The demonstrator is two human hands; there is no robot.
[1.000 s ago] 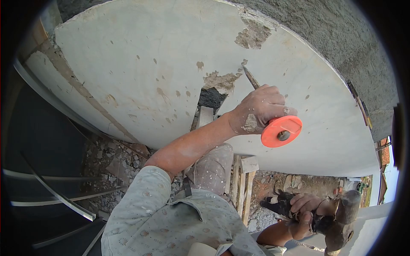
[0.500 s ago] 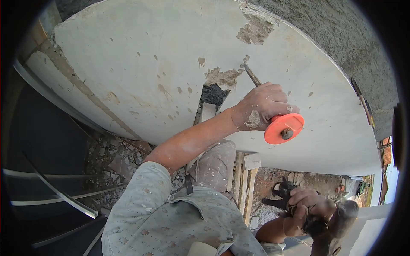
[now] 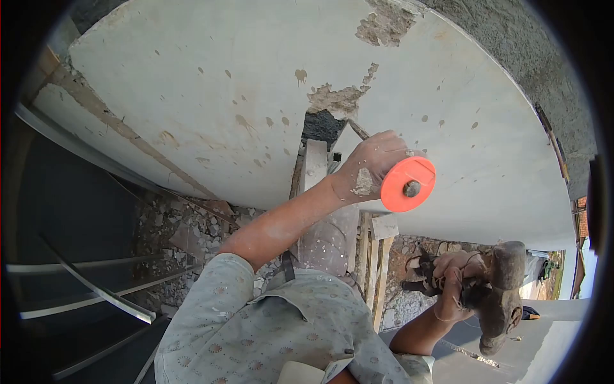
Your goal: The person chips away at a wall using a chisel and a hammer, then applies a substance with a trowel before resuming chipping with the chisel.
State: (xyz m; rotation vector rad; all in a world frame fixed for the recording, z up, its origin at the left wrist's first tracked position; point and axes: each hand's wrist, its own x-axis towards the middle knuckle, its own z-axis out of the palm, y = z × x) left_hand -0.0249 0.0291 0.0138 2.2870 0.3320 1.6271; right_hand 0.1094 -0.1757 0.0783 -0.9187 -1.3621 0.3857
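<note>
My left hand (image 3: 366,168) is closed around a chisel (image 3: 360,130) with a round orange hand guard (image 3: 398,189); its struck end pokes out through the disc. The blade slants up-left to the pale plastered wall (image 3: 211,121), its tip beside the edge of a dark hole (image 3: 322,126). Above the hole is a chipped patch (image 3: 336,98) of rough brown-grey. At lower right my right hand (image 3: 453,276) grips a heavy, dusty hammer (image 3: 507,272), its head apart from the chisel. Something dark and tattered surrounds the handle.
Wooden boards (image 3: 375,269) stand beside my leg, and a pale plank (image 3: 313,168) reaches up to the hole. Broken rubble (image 3: 185,246) covers the ground at left, near long metal strips (image 3: 96,291). Another bare patch (image 3: 385,24) marks the wall higher up.
The chisel tip has moved down from the small chipped spot to the hole's edge, with my left hand shifting down and left. The hammer head has swung upward at lower right.
</note>
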